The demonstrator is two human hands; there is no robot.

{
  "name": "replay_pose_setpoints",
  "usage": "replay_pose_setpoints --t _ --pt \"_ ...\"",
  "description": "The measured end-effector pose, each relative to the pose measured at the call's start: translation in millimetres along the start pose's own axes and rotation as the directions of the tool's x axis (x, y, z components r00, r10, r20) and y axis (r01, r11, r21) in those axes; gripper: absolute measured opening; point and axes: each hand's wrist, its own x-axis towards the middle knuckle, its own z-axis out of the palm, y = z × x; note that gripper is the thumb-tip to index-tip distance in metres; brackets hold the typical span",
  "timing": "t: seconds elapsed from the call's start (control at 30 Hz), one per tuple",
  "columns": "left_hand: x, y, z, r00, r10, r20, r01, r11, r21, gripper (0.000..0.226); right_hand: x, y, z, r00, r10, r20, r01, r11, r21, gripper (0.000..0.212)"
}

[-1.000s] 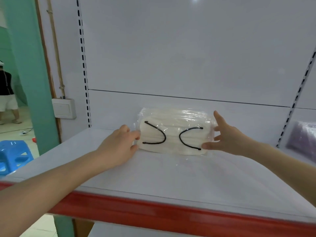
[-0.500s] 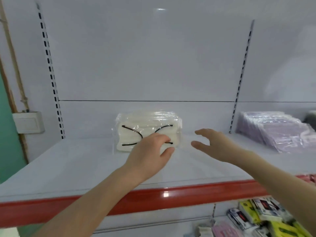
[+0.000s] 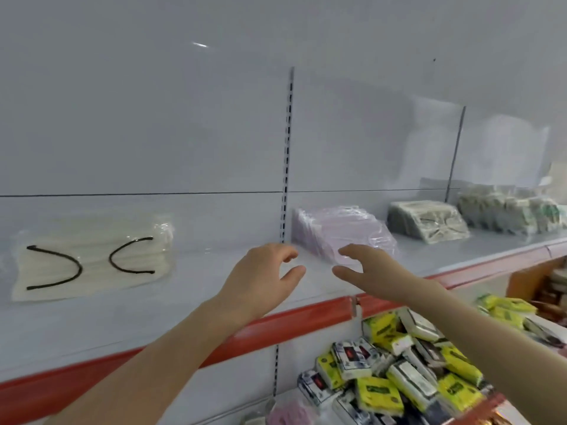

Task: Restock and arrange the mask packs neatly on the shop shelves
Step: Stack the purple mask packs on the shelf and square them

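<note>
White mask pack (image 3: 89, 259): lies flat and alone at the left of the shelf (image 3: 129, 320), back against the rear panel, black ear loops showing through the clear wrap.
Lilac mask packs (image 3: 343, 231): a leaning row on the same shelf, just right of the slotted upright (image 3: 287, 154).
Patterned mask packs (image 3: 429, 220): further right, two more grey-green rows, leaning likewise.
Left hand (image 3: 260, 277): empty, fingers loosely curved and apart, held over the bare stretch between the white pack and the lilac row.
Right hand (image 3: 368, 271): empty too, fingers spread, at the front of the lilac row; whether it touches the wrap I cannot tell.
Done so far: from where I stand, one white pack is set down and three rows look stocked.
Left to do: plenty, I'd judge. The wide gap beside the white pack wants filling, and the lilac row seems next for straightening.
Lower shelf: a loose heap of yellow and white tissue packs (image 3: 399, 372).
Writing: none I can read; the tissue print is too blurred, and the mask wraps show no label.
</note>
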Motion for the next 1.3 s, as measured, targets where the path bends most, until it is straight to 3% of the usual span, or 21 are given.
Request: replay_pose_setpoints --t 0.27,0.47,0.57,0.63,0.73,0.83,0.9,0.97,1.03,1.13,1.2,1.27,1.3 --pt "68 55 81 0.996 -0.074 0.042 0.072 0.997 0.039 0.038 20 116 -35 0.998 -0.058 0.023 0.060 0.997 -0.047 0.057" --pt "112 42 108 0.960 -0.260 0.103 0.247 0.962 0.117 0.044 61 164 -24 0.995 -0.092 0.038 0.093 0.996 -0.008 0.056" --pt "134 28 116 0.926 -0.363 0.103 0.346 0.925 0.157 0.027 89 183 -17 0.997 -0.078 0.024 0.077 0.997 0.027 0.061" --pt "147 20 122 0.891 -0.442 0.104 0.426 0.893 0.147 0.031 108 194 -15 0.999 -0.044 0.023 0.042 0.995 0.085 0.071" --pt "164 1 131 0.836 -0.533 0.131 0.528 0.846 0.071 0.046 136 212 -17 0.999 -0.005 0.043 -0.001 0.988 0.153 0.087" --pt "178 -14 140 0.787 -0.598 0.152 0.609 0.793 -0.033 0.074 159 233 -14 0.992 0.074 0.103 -0.106 0.931 0.349 0.107" --pt "185 -21 149 0.768 -0.617 0.173 0.637 0.764 -0.103 0.068 174 246 -11 0.981 0.106 0.162 -0.170 0.869 0.464 0.119" --pt "189 -24 155 0.770 -0.615 0.167 0.637 0.753 -0.165 0.049 190 258 -7 0.972 0.106 0.208 -0.200 0.838 0.507 0.116" --pt "192 -27 161 0.780 -0.608 0.147 0.625 0.753 -0.204 0.051 203 266 -3 0.965 0.083 0.250 -0.208 0.824 0.528 0.113" --pt "199 -33 166 0.798 -0.596 0.091 0.598 0.764 -0.243 0.086 224 274 2 0.943 0.016 0.331 -0.221 0.777 0.590 0.126" --pt "201 -33 170 0.804 -0.592 0.053 0.584 0.770 -0.256 0.100 231 275 5 0.923 -0.059 0.381 -0.206 0.758 0.619 0.109" --pt "203 -32 172 0.805 -0.593 0.003 0.575 0.779 -0.251 0.101 234 272 5 0.925 -0.153 0.349 -0.120 0.752 0.648 0.066" --pt "204 -32 174 0.804 -0.594 -0.031 0.571 0.786 -0.237 0.100 235 270 5 0.933 -0.184 0.308 -0.069 0.751 0.657 0.054"
